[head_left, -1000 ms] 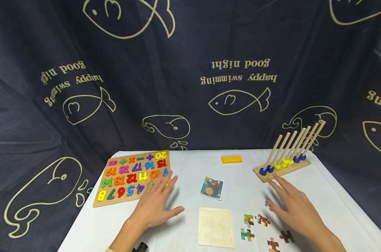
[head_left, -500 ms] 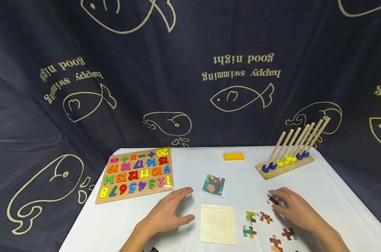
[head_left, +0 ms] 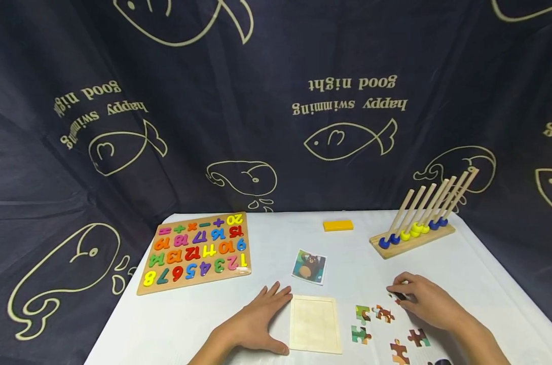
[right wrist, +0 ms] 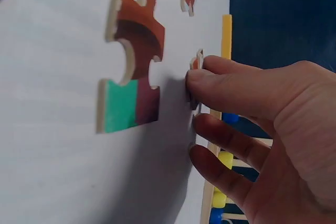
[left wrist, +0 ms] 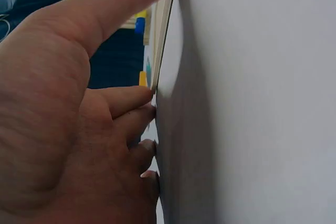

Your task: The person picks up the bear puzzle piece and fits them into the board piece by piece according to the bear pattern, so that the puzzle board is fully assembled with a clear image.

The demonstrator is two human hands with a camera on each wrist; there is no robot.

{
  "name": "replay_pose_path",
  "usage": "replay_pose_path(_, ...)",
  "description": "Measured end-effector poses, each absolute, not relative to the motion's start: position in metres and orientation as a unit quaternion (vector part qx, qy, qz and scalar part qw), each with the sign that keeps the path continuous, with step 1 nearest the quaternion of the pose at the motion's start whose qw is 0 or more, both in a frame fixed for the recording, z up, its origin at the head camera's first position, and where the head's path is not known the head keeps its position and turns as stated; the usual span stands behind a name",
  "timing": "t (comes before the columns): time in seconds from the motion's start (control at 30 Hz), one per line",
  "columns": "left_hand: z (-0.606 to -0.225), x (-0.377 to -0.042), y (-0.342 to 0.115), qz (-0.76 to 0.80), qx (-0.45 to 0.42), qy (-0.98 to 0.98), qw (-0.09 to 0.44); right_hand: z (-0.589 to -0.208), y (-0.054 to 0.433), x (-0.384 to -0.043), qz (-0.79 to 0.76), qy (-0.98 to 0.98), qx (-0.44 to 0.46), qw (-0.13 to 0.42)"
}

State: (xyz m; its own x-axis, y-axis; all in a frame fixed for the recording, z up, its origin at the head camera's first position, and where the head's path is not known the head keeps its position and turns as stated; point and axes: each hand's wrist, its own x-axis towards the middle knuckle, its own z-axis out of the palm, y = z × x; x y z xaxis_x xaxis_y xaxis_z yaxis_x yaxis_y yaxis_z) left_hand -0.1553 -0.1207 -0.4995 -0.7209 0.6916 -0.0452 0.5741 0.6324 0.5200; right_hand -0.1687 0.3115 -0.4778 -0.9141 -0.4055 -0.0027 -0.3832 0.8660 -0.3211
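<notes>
My left hand (head_left: 259, 320) lies at the left edge of a pale wooden puzzle tray (head_left: 314, 324), thumb and fingers spread. In the left wrist view, the thumb and index fingertip touch the tray's edge, holding nothing. Over on the right, my right hand (head_left: 433, 303) pinches a brown jigsaw piece (right wrist: 195, 62) between thumb and index finger, low over the table; the fingers hide part of it. Several loose jigsaw pieces lie between tray and right hand, among them a green one (head_left: 361, 334) and a brown-and-green one (right wrist: 137, 61).
A bear picture card (head_left: 309, 266) lies behind the tray. A number board (head_left: 193, 253) is at the left back, a yellow block (head_left: 338, 225) at the back, and a bead-and-peg stand (head_left: 412, 241) at the right back. A dark curtain (head_left: 276, 101) hangs behind the table.
My left hand has come back from over the number board and moved right to the tray's edge. My right hand has drawn back from near the peg stand and taken hold of a jigsaw piece.
</notes>
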Motion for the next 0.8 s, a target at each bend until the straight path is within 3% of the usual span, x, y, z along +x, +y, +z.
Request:
replay_pose_path(0.3,-0.506,-0.153,-0.116,0.215,0.369,0.899,0.093,-0.478,0.321,-0.168,-0.167,0.953,-0.248,0.042)
replay_pose_path(0.57,-0.506,-0.153,-0.110,0.200,0.361,0.908,0.071,-0.475,0.328,-0.166,-0.152,0.959,-0.234,0.042)
replay_pose_path(0.8,-0.507,-0.154,-0.112,0.200,0.357,0.909,0.084,-0.483,0.331,-0.165,-0.205,0.959,-0.194,0.038)
